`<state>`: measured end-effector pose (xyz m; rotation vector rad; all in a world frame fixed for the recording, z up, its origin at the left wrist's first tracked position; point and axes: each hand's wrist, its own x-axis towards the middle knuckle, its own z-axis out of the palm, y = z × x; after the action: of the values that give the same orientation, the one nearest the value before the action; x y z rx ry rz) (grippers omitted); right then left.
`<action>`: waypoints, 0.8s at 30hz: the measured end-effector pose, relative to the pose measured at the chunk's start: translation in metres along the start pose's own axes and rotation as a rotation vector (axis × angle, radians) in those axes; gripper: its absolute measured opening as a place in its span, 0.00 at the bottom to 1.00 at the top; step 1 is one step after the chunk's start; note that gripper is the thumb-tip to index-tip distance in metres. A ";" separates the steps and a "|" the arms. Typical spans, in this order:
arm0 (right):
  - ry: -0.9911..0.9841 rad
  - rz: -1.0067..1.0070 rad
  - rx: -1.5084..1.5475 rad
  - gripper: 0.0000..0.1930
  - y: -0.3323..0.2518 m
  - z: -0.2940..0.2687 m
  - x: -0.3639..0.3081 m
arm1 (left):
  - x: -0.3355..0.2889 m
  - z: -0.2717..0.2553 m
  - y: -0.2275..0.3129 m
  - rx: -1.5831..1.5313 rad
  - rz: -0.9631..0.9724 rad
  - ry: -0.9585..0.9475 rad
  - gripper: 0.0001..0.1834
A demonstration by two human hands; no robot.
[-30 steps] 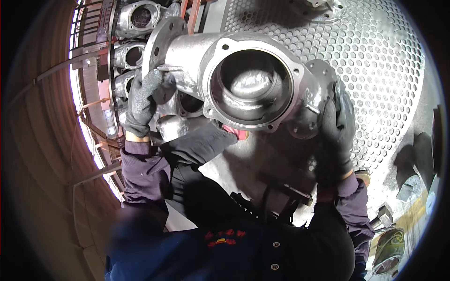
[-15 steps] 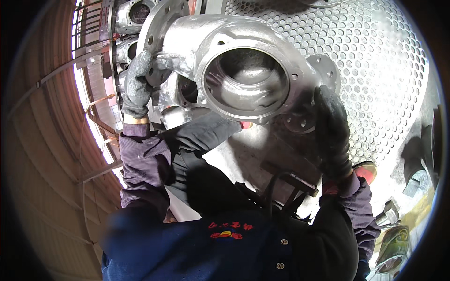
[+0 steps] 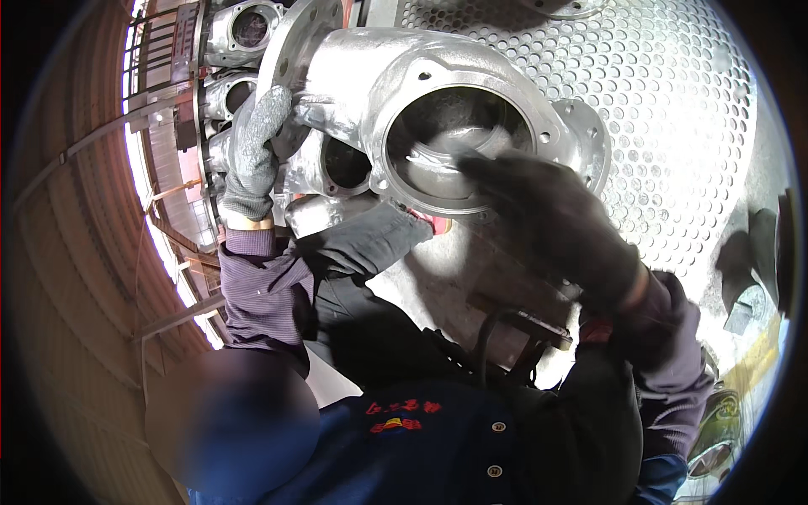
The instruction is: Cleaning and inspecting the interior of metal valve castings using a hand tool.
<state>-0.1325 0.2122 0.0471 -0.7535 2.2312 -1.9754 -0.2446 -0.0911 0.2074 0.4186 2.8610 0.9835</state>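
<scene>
A large silvery metal pipe casting (image 3: pixel 349 71) with a wide round opening and flanged ends is in front of me. My left hand (image 3: pixel 257 156), in a grey work glove, is closed round the lower edge of its left flange (image 3: pixel 286 55). My right hand (image 3: pixel 560 223), in a darker glove, hangs over the lower right rim of the round opening, its fingertips in front of the opening. Motion smears its fingers, so whether they touch the metal is unclear. Behind the right hand, the lower right part of the casting is hidden.
More metal castings (image 3: pixel 244 29) stand in a row at the upper left. A perforated metal surface (image 3: pixel 665 126) spreads to the right. Below the casting, a dark metal bracket-like piece (image 3: pixel 534 328) lies near my legs. A greenish round part (image 3: pixel 715 429) sits at the lower right.
My right hand has left the casting's right side and swung left across the round opening. The casting appears shifted slightly right in view, with my left hand still on its flange.
</scene>
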 end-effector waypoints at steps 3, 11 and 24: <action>0.174 -0.216 -0.243 0.13 0.034 0.048 0.022 | 0.003 0.012 0.017 -0.056 -0.066 -0.034 0.18; 0.049 -0.247 -0.386 0.12 0.035 0.068 0.050 | -0.001 -0.008 -0.013 0.157 0.128 -0.001 0.20; -0.103 -0.106 -0.342 0.11 0.039 0.076 0.066 | 0.003 -0.022 -0.031 0.458 0.231 -0.047 0.16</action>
<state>-0.1749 0.1185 0.0148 -1.0007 2.5445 -1.5664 -0.2579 -0.1264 0.2057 0.8085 3.0268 0.3187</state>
